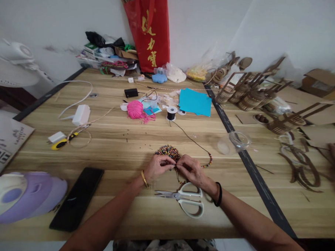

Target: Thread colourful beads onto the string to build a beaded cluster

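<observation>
Head view: at lower centre of frame, right hand (191, 170) pinches thin black cord (194, 140) strung with small round multicoloured beads (210, 159); left hand (159, 166) meets it, pinched closed, contents too small to tell. Metal scissors with white handles (176, 195) lie below on the wood-grain worktop (124, 153)

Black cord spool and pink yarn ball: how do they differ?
The black cord spool has pale flanges, while the pink yarn ball shows no spool. The spool looks smaller than the ball. From the spool, a single cord runs toward strung beads by the right hand; the ball's loose strands lie tangled beside it. Both rest on the table.
</observation>
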Motion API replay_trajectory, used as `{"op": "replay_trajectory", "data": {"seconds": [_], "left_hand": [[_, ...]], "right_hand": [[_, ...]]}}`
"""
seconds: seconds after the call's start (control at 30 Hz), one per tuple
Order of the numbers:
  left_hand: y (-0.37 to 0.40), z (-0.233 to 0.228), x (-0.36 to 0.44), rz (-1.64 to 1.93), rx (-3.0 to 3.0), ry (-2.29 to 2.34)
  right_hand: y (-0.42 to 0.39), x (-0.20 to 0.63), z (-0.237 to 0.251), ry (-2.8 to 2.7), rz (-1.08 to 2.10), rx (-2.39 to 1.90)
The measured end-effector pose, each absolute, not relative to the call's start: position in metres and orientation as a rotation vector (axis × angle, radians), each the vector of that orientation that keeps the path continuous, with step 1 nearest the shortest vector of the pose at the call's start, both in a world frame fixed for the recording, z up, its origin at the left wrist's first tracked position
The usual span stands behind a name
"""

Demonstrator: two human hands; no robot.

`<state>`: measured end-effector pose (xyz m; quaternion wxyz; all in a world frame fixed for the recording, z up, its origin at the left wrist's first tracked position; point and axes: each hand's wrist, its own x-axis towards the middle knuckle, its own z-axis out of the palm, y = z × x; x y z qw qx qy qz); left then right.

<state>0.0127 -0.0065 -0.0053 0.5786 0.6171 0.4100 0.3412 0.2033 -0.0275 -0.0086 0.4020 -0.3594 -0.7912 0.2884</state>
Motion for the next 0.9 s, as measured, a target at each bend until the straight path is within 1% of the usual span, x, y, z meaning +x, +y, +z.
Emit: {"op": "replay_trajectory", "data": {"seconds": [0.9], "left_hand": [[-0.0059, -0.006, 0.0124, 0.814, 1.44, 0.961]], "right_hand": [[-0.0271, 0.2041, -0.0133, -1.985, 0.729, -0.926]]}}
